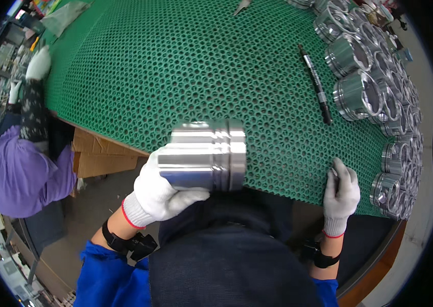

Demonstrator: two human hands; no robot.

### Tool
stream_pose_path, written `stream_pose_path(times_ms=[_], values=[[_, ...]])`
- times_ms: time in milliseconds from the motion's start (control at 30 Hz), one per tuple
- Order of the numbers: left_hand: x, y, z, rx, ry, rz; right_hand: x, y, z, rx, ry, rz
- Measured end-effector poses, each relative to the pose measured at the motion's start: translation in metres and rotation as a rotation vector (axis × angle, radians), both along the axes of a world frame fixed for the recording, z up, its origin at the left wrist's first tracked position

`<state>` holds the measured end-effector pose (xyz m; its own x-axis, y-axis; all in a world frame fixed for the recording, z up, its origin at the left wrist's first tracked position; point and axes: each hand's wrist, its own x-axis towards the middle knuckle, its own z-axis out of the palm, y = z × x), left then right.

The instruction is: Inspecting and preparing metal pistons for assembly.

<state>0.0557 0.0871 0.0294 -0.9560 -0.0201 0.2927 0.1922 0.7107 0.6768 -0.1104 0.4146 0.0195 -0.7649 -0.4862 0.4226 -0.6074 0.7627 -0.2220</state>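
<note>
A shiny silver piston [196, 158] with ring grooves near its right end is gripped by my left hand [157, 189], which wears a white glove. It lies sideways above the near edge of the green mat, slightly blurred. The fingers go behind the piston and are partly hidden; the thumb shows along its lower side. My right hand [342, 192], gloved as well, rests at the mat's near right edge with its fingers extended and a little bent, and I see nothing held in it. Farther up the mat lies a black marker pen [316, 84].
Several rows of silver pistons [357, 94] stand along the right side of the green honeycomb mat [201, 66]. A clear plastic bag [63, 18] lies at the far left. Left of the table are a co-worker in purple [22, 174] and a cardboard box [101, 153].
</note>
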Motion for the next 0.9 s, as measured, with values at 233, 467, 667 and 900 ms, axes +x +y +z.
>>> stream_pose_path(times_ms=[233,467,667,900], values=[[0.023,0.010,-0.025,0.311,-0.095,0.057,-0.003,-0.003,-0.003,0.041,0.043,0.007],[0.032,0.012,-0.030,0.411,-0.239,0.173,-0.001,-0.003,-0.004,0.044,0.051,-0.002],[0.025,0.012,-0.028,0.213,0.005,0.087,-0.001,-0.001,-0.005,0.049,0.041,-0.021],[0.011,0.008,-0.024,0.208,0.063,-0.037,0.000,0.000,-0.003,0.056,0.032,-0.026]])
